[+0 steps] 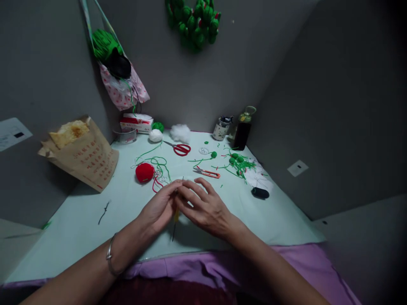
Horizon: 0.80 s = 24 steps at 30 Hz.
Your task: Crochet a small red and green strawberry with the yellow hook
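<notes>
Mint-green worktop [73,237], carrying a brown paper bag [92,159] at its left side, probably to keep it off the working area; left hand [162,205] and right hand [205,207], fingers curled and meeting, though which grip is closed on what cannot be told. Red yarn ball [144,173], red-handled scissors [176,146] and orange snips [205,172], all beyond the hands, presumably for easy reach. Slimmest item, between the hands: thin tool [176,214], tilted, dark-shafted, yellow at its middle.

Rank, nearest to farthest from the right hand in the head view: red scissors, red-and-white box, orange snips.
1. Orange snips, just beyond the right hand.
2. Red scissors, farther back.
3. Red-and-white box, back left.
</notes>
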### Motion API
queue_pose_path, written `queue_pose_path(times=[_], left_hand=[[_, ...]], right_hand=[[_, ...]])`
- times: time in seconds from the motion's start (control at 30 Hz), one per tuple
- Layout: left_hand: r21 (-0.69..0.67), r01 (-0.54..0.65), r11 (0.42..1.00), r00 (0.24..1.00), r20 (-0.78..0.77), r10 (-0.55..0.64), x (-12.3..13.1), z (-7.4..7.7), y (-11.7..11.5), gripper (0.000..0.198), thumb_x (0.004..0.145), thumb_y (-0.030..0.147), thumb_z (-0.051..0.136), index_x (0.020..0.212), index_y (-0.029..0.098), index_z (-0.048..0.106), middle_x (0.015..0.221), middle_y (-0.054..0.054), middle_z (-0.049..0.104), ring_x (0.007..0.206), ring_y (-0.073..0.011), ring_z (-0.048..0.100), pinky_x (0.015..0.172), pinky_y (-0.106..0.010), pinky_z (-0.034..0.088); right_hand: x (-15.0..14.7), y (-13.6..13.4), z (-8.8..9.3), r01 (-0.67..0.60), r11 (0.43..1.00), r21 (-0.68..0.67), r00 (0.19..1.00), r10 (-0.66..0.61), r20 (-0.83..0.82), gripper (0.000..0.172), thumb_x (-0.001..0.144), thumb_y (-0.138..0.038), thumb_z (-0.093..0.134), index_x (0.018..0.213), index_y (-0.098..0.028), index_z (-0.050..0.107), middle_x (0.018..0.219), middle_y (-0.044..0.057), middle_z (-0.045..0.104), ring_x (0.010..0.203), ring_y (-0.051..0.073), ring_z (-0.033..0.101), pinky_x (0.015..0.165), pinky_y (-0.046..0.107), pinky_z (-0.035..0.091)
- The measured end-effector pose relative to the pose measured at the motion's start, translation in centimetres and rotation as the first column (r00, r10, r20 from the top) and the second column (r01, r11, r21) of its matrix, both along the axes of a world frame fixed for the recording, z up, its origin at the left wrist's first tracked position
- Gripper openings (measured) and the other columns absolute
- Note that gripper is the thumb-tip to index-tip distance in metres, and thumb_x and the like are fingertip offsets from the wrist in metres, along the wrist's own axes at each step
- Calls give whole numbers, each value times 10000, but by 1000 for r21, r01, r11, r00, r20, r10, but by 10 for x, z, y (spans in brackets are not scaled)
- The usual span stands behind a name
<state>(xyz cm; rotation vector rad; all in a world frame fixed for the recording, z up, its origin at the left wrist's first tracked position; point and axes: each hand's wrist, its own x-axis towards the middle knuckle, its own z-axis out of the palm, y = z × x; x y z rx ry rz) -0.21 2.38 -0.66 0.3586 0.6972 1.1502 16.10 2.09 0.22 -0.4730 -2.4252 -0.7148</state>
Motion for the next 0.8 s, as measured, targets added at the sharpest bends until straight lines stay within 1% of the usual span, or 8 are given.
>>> queue_pose_path(times=[0.17, 0.33, 0.43, 0.53, 0.63, 0.7, 0.77, 0.8], left_hand=[[7, 17, 1000, 999, 26, -17, 9, -8, -10, 83, 783, 56, 690, 769, 136, 703, 841, -41, 711, 874, -149, 688, 849, -228, 570], [-10, 45, 999, 998, 48, -44, 13, -13, -17, 112, 824, 55, 636, 824, 144, 703, 861, -77, 729, 910, -187, 715, 828, -265, 598], [-9, 76, 997, 996, 53, -75, 14, -9, -20, 133, 869, 83, 596, 850, 145, 711, 889, -108, 744, 946, -214, 727, 829, -291, 612], [6, 94, 996, 994, 58, -94, 14, -3, -23, 152, 908, 121, 579, 871, 146, 725, 924, -122, 753, 968, -210, 727, 858, -282, 607], [24, 105, 994, 992, 61, -106, 14, 2, -28, 170, 929, 149, 578, 900, 142, 746, 956, -122, 758, 964, -193, 721, 883, -270, 597], [27, 112, 993, 992, 51, -113, 12, 4, -31, 164, 911, 130, 598, 895, 133, 761, 981, -123, 760, 977, -188, 714, 911, -271, 585], [30, 112, 993, 993, 36, -113, 10, 4, -34, 132, 871, 108, 648, 904, 118, 776, 1028, -128, 759, 1022, -194, 703, 961, -280, 559], [46, 125, 991, 992, 4, -125, 8, 4, -36, 122, 855, 117, 682, 925, 115, 782, 1053, -127, 757, 1040, -201, 698, 979, -286, 545]], right_hand=[[1, -9, -1, 35, 998, -51, 997, -38, -61, 216, 969, -71, 544, 1138, -100, 676, 1107, 149, 734, 991, 228, 653, 902, 383, 568], [9, -17, -6, 64, 981, -184, 998, -64, 5, 204, 982, -76, 520, 1117, -115, 668, 1113, 163, 707, 1077, 260, 635, 971, 446, 563], [15, -18, -9, 94, 976, -196, 995, -97, -7, 207, 981, -81, 522, 1121, -127, 667, 1200, 178, 687, 1107, 267, 631, 967, 463, 582], [22, -17, -12, 96, 981, -167, 993, -107, -58, 235, 984, -73, 499, 1118, -153, 676, 1127, 144, 708, 1070, 245, 649, 956, 433, 608], [26, -16, -17, 74, 983, -169, 983, -100, -152, 257, 978, -63, 493, 1115, -167, 684, 1025, 116, 712, 1026, 228, 669, 954, 401, 613], [26, -18, -19, 50, 972, -231, 954, -114, -276, 269, 973, -61, 497, 1127, -172, 688, 1009, 119, 713, 1007, 227, 678, 903, 384, 621], [26, -21, -21, -26, 929, -369, 874, -158, -459, 258, 973, -80, 520, 1120, -187, 703, 997, 115, 719, 959, 216, 692, 829, 354, 623], [25, -23, -21, -92, 882, -461, 805, -206, -556, 224, 974, -107, 546, 1083, -199, 719, 969, 103, 722, 919, 207, 698, 798, 340, 619]])
